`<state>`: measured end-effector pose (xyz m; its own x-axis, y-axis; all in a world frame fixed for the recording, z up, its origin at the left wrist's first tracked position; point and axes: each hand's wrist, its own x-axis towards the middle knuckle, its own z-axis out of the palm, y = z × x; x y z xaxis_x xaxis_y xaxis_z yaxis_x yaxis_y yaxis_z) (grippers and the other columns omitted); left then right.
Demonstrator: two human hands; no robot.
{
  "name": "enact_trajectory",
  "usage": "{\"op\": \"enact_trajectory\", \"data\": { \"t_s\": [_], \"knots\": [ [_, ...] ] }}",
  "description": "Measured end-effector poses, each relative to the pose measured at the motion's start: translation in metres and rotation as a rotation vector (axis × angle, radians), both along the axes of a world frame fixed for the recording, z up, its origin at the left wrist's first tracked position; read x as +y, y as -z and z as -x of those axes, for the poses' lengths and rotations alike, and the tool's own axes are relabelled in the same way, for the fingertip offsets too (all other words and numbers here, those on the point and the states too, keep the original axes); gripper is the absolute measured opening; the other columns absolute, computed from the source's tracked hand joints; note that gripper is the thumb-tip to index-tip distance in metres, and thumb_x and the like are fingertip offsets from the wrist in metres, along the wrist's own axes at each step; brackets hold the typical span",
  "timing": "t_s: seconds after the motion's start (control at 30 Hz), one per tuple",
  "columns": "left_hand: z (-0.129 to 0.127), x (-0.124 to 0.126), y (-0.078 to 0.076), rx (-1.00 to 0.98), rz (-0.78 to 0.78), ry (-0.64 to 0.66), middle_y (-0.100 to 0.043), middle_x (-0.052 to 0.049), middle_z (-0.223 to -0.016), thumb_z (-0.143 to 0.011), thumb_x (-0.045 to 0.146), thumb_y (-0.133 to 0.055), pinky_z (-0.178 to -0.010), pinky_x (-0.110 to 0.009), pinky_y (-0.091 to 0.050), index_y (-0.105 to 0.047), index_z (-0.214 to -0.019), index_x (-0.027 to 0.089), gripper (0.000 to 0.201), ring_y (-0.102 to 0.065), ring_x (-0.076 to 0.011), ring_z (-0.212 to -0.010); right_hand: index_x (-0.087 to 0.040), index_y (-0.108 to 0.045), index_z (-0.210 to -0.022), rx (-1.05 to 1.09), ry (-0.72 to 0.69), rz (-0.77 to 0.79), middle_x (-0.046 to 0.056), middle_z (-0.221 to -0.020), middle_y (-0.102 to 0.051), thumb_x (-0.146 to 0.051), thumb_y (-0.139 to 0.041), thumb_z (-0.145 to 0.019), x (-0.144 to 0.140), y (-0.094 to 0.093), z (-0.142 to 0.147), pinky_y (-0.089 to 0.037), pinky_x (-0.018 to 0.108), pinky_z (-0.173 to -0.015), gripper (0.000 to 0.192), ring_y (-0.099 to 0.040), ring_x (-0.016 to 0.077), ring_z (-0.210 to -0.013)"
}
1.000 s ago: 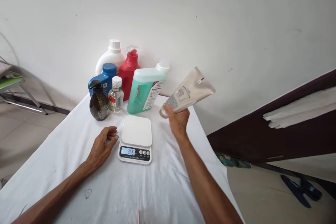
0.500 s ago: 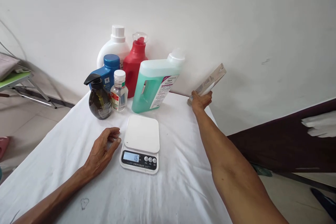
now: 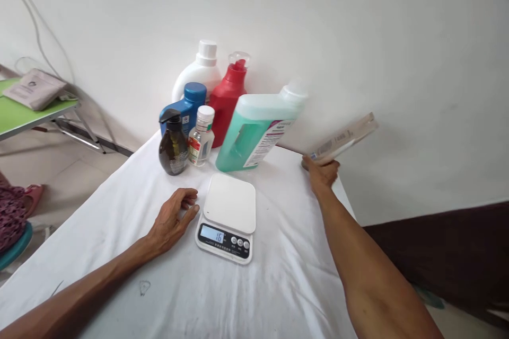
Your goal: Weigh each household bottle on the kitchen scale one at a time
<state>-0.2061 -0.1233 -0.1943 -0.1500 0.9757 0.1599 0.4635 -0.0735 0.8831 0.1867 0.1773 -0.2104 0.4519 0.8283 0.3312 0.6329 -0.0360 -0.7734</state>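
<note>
Gripping a beige squeeze tube [image 3: 345,139] by its lower end, the right hand [image 3: 322,172] is out past the far right corner of the kitchen scale [image 3: 227,217], fingers curled shut round it. The tube slants up and to the right, a bit blurred, over the edge of the table [image 3: 119,212] close to the wall. The left hand [image 3: 174,218] lies just left of the scale, palm down on the white cloth, fingers loosely bent with nothing in them, fingertips almost at the scale's edge.

The scale's platform has nothing on it and the display reads 16. Behind the scale there's a bunch of bottles: a teal jug [image 3: 254,130] leaning right behind it, then further left a small clear bottle [image 3: 201,136] with a white cap and a dark pump bottle [image 3: 173,143]. Behind those sit a blue bottle [image 3: 186,107], a red bottle [image 3: 228,96] and a white jug [image 3: 199,73] against the wall. Way off to the left of the scale is a green side table [image 3: 24,116].
</note>
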Motion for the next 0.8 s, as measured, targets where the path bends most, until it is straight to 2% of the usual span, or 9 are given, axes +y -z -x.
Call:
{"op": "enact_trajectory", "data": {
  "t_s": [0.07, 0.17, 0.27, 0.33, 0.43, 0.53, 0.6, 0.67, 0.8],
  "knots": [
    [0.000, 0.000, 0.002, -0.012, -0.014, 0.004, -0.075, -0.009, -0.112, -0.098, 0.040, -0.060, -0.089, -0.042, -0.061, -0.063, -0.121, 0.022, 0.029, -0.071, -0.0220, -0.095, -0.024, -0.048, -0.113, 0.045, 0.085, 0.082, 0.020, -0.123, -0.067, -0.045, -0.084, -0.064, -0.014, -0.010, 0.003, -0.051, 0.060, -0.104, 0.064, -0.067, 0.0410, -0.117],
    [0.000, -0.001, 0.006, -0.033, -0.047, 0.010, -0.074, -0.009, -0.111, -0.097, 0.035, -0.060, -0.088, -0.041, -0.060, -0.063, -0.119, 0.022, 0.026, -0.070, -0.0219, -0.093, -0.025, -0.053, -0.114, 0.071, 0.079, 0.144, 0.026, -0.130, -0.065, -0.049, -0.089, -0.059, -0.044, -0.026, 0.009, -0.049, 0.057, -0.109, 0.070, -0.065, 0.0456, -0.127],
    [-0.002, -0.004, 0.012, -0.053, -0.092, -0.005, -0.073, -0.009, -0.109, -0.096, 0.030, -0.060, -0.086, -0.040, -0.060, -0.062, -0.118, 0.021, 0.024, -0.070, -0.0218, -0.093, -0.028, -0.059, -0.121, 0.068, -0.060, 0.152, 0.028, -0.138, -0.061, -0.060, -0.088, -0.062, -0.084, -0.036, 0.015, -0.049, 0.055, -0.114, 0.072, -0.059, 0.0475, -0.138],
    [-0.005, -0.006, 0.012, -0.067, -0.131, -0.004, -0.072, -0.009, -0.110, -0.096, 0.028, -0.059, -0.085, -0.038, -0.060, -0.062, -0.117, 0.022, 0.022, -0.070, -0.0206, -0.092, -0.037, -0.060, -0.127, 0.064, -0.162, 0.135, 0.022, -0.138, -0.063, -0.066, -0.085, -0.066, -0.115, -0.036, 0.023, -0.051, 0.059, -0.112, 0.071, -0.060, 0.0462, -0.139],
    [-0.007, -0.009, 0.003, -0.104, -0.220, -0.024, -0.070, -0.009, -0.111, -0.099, 0.027, -0.057, -0.085, -0.037, -0.059, -0.061, -0.119, 0.022, 0.021, -0.068, -0.0191, -0.092, -0.052, -0.063, -0.122, 0.149, -0.161, 0.021, 0.016, -0.127, -0.071, -0.074, -0.080, -0.070, -0.159, -0.031, 0.045, -0.056, 0.068, -0.103, 0.059, -0.062, 0.0446, -0.136],
    [0.002, -0.007, -0.019, -0.126, -0.331, -0.243, -0.067, -0.007, -0.106, -0.099, 0.030, -0.062, -0.086, -0.037, -0.057, -0.059, -0.119, 0.022, 0.022, -0.065, -0.0194, -0.093, -0.051, -0.065, -0.114, 0.294, -0.261, 0.061, 0.015, -0.132, -0.072, -0.074, -0.082, -0.067, -0.196, -0.027, 0.077, -0.056, 0.065, -0.109, 0.055, -0.062, 0.0440, -0.137],
    [0.013, 0.001, -0.034, -0.108, -0.381, -0.447, -0.063, -0.006, -0.106, -0.094, 0.032, -0.070, -0.088, -0.038, -0.055, -0.056, -0.116, 0.021, 0.028, -0.063, -0.0206, -0.096, -0.047, -0.065, -0.109, 0.418, -0.279, 0.118, 0.016, -0.133, -0.072, -0.072, -0.082, -0.065, -0.211, -0.025, 0.095, -0.058, 0.062, -0.109, 0.053, -0.069, 0.0445, -0.128],
    [0.026, 0.014, -0.041, -0.090, -0.379, -0.560, -0.060, -0.008, -0.114, -0.084, 0.032, -0.080, -0.093, -0.041, -0.054, -0.054, -0.119, 0.021, 0.044, -0.061, -0.0230, -0.103, -0.042, -0.063, -0.104, 0.481, -0.262, 0.150, 0.016, -0.129, -0.073, -0.069, -0.080, -0.068, -0.218, -0.022, 0.107, -0.060, 0.059, -0.105, 0.047, -0.075, 0.0424, -0.118],
    [0.041, 0.045, -0.033, -0.080, -0.271, -0.507, -0.061, -0.013, -0.125, -0.061, 0.031, -0.097, -0.105, -0.048, -0.051, -0.057, -0.126, 0.019, 0.078, -0.060, -0.0310, -0.120, -0.031, -0.059, -0.103, 0.410, -0.213, 0.148, 0.012, -0.108, -0.076, -0.063, -0.075, -0.074, -0.216, -0.012, 0.111, -0.062, 0.058, -0.097, 0.045, -0.080, 0.0399, -0.104]
  ]
}}
